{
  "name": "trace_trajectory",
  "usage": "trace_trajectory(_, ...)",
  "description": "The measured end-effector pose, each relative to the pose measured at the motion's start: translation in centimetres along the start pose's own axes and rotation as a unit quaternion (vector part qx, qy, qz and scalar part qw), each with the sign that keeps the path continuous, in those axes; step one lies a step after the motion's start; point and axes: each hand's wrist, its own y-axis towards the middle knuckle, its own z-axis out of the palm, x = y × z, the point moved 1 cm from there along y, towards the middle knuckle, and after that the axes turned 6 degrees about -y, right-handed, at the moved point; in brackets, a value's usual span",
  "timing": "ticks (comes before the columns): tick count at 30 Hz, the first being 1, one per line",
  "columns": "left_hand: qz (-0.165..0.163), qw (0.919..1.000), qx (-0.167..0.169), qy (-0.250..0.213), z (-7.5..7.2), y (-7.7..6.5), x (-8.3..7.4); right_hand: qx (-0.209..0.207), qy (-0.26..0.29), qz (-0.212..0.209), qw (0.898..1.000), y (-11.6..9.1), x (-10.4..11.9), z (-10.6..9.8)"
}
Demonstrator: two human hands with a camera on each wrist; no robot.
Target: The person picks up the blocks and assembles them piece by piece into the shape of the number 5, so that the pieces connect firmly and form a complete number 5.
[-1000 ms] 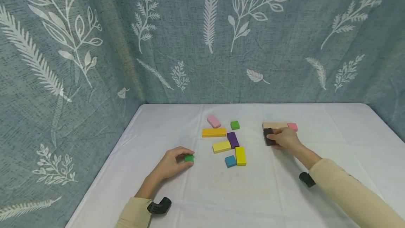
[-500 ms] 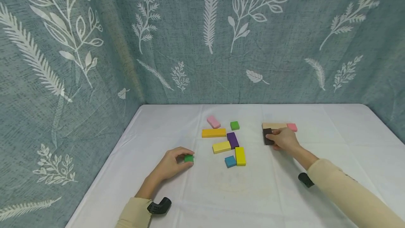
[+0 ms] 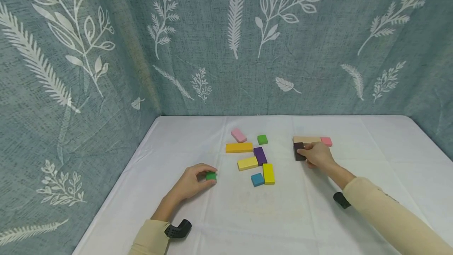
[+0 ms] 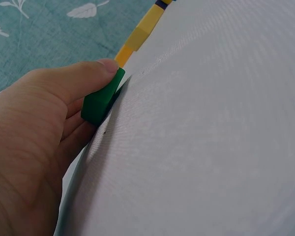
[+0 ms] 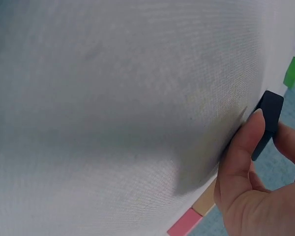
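left hand (image 3: pixel 192 182): pinching small green block (image 4: pixel 101 102) | right hand (image 3: pixel 321 156): pinching black rectangular block (image 5: pixel 271 110) | both side-held, likely for control

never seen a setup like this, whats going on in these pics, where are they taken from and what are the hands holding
There is no robot here: a person works with two bare hands. The wide picture comes from a camera worn on the head, looking forward and down; the two close ones come from a camera on each wrist. On the white cloth lie an orange block, a pink block, a purple block, a blue block, a pale yellow block, a bright yellow block and a loose green block. The left hand pinches a second green block; the right hand grips a dark block near a tan block, which has a coral block at its end. Behind hangs a blue-green curtain.
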Motion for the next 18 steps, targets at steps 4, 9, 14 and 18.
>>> trace_trajectory(4,0.002,1.0,-0.002,-0.001,0.0,0.02,0.07,-0.004,-0.008,-0.002,1.0,0.08,-0.03,0.07)
trace_trajectory(9,-0.001,1.0,-0.002,0.0,0.01,-0.01,-0.02,-0.001,-0.01,-0.01,1.0,0.17,-0.02,0.07)
trace_trajectory(14,-0.003,1.0,-0.001,0.001,0.04,-0.03,-0.1,-0.01,-0.009,-0.013,1.0,0.19,-0.12,0.04)
trace_trajectory(18,0.0,1.0,0.0,0.003,0.06,0.02,-0.12,-0.043,-0.017,-0.022,0.999,0.12,-0.11,-0.14)
